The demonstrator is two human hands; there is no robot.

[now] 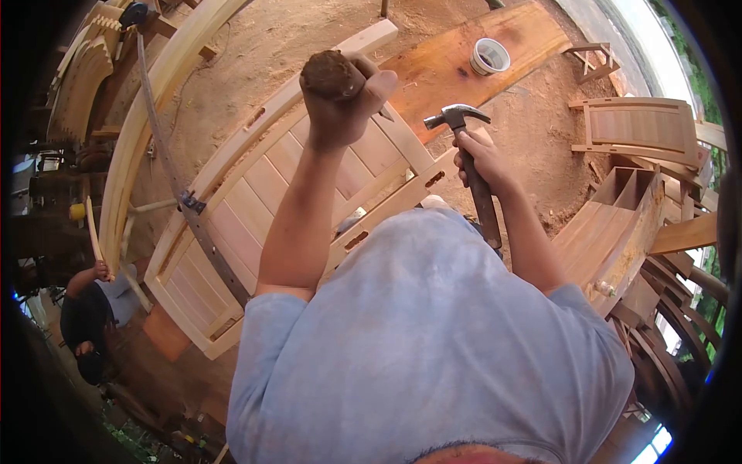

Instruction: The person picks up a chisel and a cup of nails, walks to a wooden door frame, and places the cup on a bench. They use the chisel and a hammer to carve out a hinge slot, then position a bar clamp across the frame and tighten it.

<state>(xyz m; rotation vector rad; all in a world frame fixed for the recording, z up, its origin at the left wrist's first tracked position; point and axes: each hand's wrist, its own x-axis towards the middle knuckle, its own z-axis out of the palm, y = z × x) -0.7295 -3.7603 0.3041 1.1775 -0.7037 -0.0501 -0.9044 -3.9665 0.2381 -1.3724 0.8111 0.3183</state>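
Note:
My left hand (pixel 344 108) is raised above the panelled wooden door (pixel 239 205), its fingers wrapped round what looks like a chisel (pixel 331 75). The chisel's worn, round brown handle end faces me; most of its length is hidden by the hand. In my right hand (pixel 485 158) is a claw hammer (pixel 457 117), gripped close below its metal head. Its dark handle runs down beside my shirt. Slots are cut in the door's frame, and a long metal bar clamp (pixel 212 251) lies across the door.
A white bucket (pixel 490 56) stands on a wide wooden board (pixel 510 35) beyond the door. Stacked timber pieces (pixel 610 224) are at the right, near another panel (pixel 640 127). Far left, a person (pixel 97 309) holds a curved wooden piece.

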